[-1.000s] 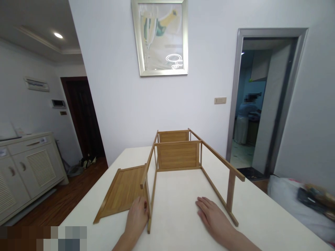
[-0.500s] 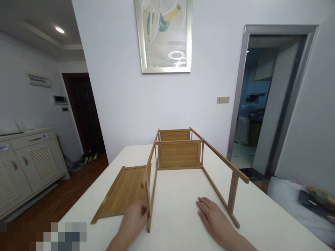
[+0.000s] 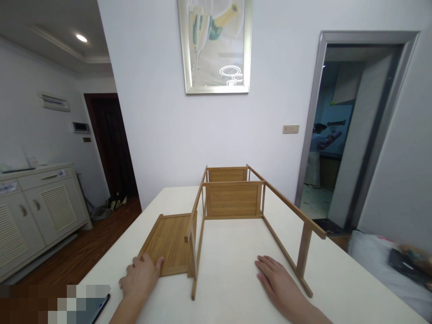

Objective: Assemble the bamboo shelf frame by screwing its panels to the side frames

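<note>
A bamboo rack frame (image 3: 232, 198) lies on its side on the white table (image 3: 236, 252), two shelf panels fitted at its far end. A loose bamboo shelf panel (image 3: 170, 240) lies flat left of the frame, beside its left rail. My left hand (image 3: 140, 279) rests on the panel's near left corner, thumb on top and fingers curled at the edge. My right hand (image 3: 278, 281) lies flat on the table inside the frame, fingers stretched out, close to the right rail (image 3: 293, 265).
A phone (image 3: 97, 308) lies at the table's near left edge. White cabinets (image 3: 30, 207) stand at left, a dark door behind. A framed picture (image 3: 216, 45) hangs on the wall. A doorway (image 3: 337, 135) at right shows a person in another room. A bag (image 3: 388, 261) sits at right.
My left hand left the frame's near left post and moved left onto the loose panel's corner. The panel has slid towards the frame. My right hand stayed flat.
</note>
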`<action>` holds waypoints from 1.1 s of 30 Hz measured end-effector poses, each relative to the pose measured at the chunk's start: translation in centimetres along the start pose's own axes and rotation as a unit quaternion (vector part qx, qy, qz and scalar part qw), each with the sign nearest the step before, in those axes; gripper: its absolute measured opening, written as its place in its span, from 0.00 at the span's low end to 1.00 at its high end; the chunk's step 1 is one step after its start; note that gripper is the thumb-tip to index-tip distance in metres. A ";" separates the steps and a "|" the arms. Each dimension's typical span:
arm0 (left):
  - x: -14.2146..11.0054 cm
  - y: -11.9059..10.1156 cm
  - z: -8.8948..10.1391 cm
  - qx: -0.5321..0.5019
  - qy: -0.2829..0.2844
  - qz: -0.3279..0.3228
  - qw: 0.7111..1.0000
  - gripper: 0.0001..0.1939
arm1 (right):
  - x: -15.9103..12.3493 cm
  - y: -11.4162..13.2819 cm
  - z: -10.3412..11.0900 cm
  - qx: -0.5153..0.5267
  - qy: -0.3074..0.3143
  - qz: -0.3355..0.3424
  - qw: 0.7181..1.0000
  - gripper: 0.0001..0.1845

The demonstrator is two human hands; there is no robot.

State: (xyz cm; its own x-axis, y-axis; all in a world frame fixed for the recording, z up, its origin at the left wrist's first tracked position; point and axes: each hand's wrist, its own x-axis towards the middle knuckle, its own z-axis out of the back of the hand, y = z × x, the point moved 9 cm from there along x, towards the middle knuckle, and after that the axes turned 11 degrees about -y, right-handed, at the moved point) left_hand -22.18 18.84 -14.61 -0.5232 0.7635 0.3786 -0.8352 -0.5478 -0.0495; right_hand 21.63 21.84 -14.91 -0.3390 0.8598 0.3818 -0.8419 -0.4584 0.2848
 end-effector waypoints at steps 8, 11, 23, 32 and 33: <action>1.0 2.1 -1.7 -0.042 0.027 0.037 0.998 0.24 | 0.0 0.2 0.2 0.008 -0.005 -0.005 1.000 0.26; 2.2 3.9 -2.6 -0.088 0.035 0.059 0.994 0.27 | 0.0 0.2 0.1 0.005 -0.004 -0.001 1.000 0.26; 3.8 6.7 -4.9 -0.382 0.054 0.230 0.894 0.31 | 0.1 0.1 -0.3 -0.008 -0.018 0.011 1.000 0.26; 2.0 3.4 -3.7 -0.611 0.221 0.249 0.719 0.17 | 0.0 0.5 0.1 -0.008 -0.013 0.005 1.000 0.26; 1.7 3.1 -3.5 -0.628 0.238 0.257 0.695 0.14 | 0.0 0.5 0.2 -0.005 -0.015 0.004 1.000 0.26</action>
State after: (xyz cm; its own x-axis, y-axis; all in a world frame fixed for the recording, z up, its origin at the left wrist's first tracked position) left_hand -26.23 19.69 -17.32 -0.5551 0.7675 -0.3206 0.1488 -0.2876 -0.9461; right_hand 21.24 21.57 -14.57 -0.3337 0.8488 0.4101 -0.8434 -0.4631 0.2724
